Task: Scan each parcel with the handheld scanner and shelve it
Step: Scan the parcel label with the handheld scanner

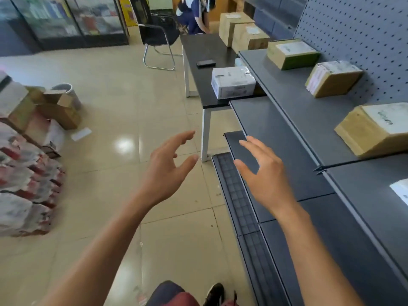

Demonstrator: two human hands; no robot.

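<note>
My left hand [167, 171] and my right hand [263, 173] are both held out in front of me, fingers spread and relaxed, holding nothing. A white parcel [231, 85] with labels sits on the near end of the black table [207, 47]. A small black device [206, 63], possibly the scanner, lies further back on that table. Two large brown boxes [242, 33] stand at the table's far end. Three brown labelled parcels [291, 54], [332, 78], [375, 129] sit on the grey upper shelf [298, 111]. Another white label [400, 191] shows at the right edge.
The grey shelving [287, 195] steps down in tiers on my right, backed by pegboard [364, 29]. A black chair [157, 34] and a crouching person [194, 16] are behind the table. Cardboard boxes [57, 109], a bucket [68, 91] and wrapped stacked goods [24, 177] stand on the left of the tiled floor.
</note>
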